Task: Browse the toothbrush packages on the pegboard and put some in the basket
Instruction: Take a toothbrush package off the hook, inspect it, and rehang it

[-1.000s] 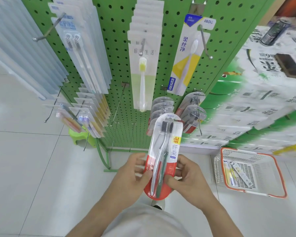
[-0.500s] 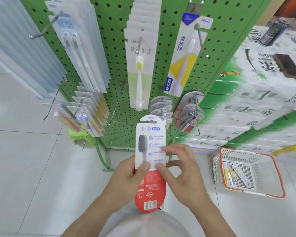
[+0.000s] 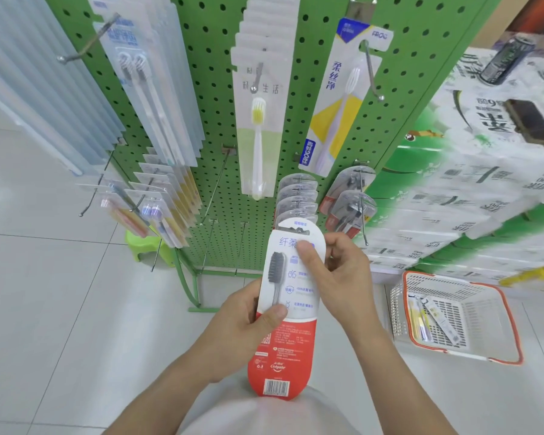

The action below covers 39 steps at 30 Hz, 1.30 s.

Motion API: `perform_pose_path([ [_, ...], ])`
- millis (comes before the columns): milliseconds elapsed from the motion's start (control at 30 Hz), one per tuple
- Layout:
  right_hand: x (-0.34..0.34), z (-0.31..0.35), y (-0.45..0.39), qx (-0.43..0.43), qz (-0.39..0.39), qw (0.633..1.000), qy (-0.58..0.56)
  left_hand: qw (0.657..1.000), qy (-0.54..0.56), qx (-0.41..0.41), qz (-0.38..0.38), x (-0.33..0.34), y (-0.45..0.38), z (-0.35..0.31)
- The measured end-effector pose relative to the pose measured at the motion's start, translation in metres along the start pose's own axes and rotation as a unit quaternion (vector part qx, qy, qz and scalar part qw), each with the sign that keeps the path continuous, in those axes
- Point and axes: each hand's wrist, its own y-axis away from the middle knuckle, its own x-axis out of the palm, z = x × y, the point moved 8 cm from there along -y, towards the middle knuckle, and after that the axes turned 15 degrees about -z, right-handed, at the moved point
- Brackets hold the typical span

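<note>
We are reading the back of a toothbrush pack point(image 3: 288, 306), holding it just below the pegboard point(image 3: 296, 127): left hand point(image 3: 242, 321) pinching its edge, right hand point(image 3: 339, 277) gripping the top. Next, probably, we are carrying it right to the basket point(image 3: 500, 312).

The left hand point(image 3: 242, 321) grips a toothbrush package point(image 3: 285, 312) by its left edge, thumb across the printed back, which faces the camera. The right hand point(image 3: 343, 277) pinches the package's upper right edge, thumb on the blue lettering. Beyond the fingers stands the green pegboard point(image 3: 314, 127) with hanging packages. Right of the fingers, a basket point(image 3: 496, 309) on the floor holds two packages.
</note>
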Motion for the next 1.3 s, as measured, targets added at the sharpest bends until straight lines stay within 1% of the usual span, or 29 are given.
perform_pose_path([
  [133,0.009,0.003,0.006,0.022,0.030,0.999,-0.028,1.000,0.013,-0.003,-0.003,-0.001,0.000,0.002],
  [333,0.016,-0.023,0.022,0.039,0.140,0.989,0.029,0.996,0.008,-0.022,-0.085,-0.010,-0.003,0.005],
  [467,0.017,-0.034,0.043,0.040,0.206,0.976,0.059,0.992,0.007,-0.040,-0.119,-0.017,-0.006,0.006],
  [700,0.012,-0.021,0.052,0.053,0.280,0.956,0.068,0.987,-0.008,-0.013,-0.160,-0.018,-0.008,-0.011],
  [767,0.010,-0.018,0.052,0.056,0.276,0.958,0.054,0.985,-0.021,-0.004,-0.172,-0.016,-0.010,-0.016],
  [800,0.007,-0.017,0.050,0.051,0.262,0.962,0.049,0.984,-0.044,0.010,-0.172,-0.014,-0.011,-0.019],
  [867,0.000,-0.016,0.045,0.041,0.227,0.972,0.036,0.973,-0.145,0.060,-0.168,-0.013,-0.015,-0.025],
  [933,-0.004,-0.019,0.043,0.043,0.209,0.977,0.012,0.961,-0.232,0.081,-0.127,-0.008,-0.019,-0.027],
  [1033,-0.010,-0.025,0.042,0.062,0.199,0.977,-0.042,0.971,-0.230,0.057,-0.042,0.001,-0.023,-0.023],
  [1100,-0.014,-0.029,0.040,0.090,0.185,0.975,-0.081,0.978,-0.206,0.044,0.005,0.008,-0.023,-0.025],
  [1167,-0.019,-0.032,0.038,0.106,0.166,0.975,-0.106,0.976,-0.209,0.038,0.039,0.013,-0.022,-0.028],
  [1233,-0.026,-0.032,0.034,0.080,0.131,0.984,-0.088,0.964,-0.253,0.060,0.049,0.018,-0.022,-0.031],
  [1300,-0.034,-0.032,0.029,0.059,0.081,0.992,-0.072,0.945,-0.310,0.103,0.020,0.022,-0.020,-0.037],
])
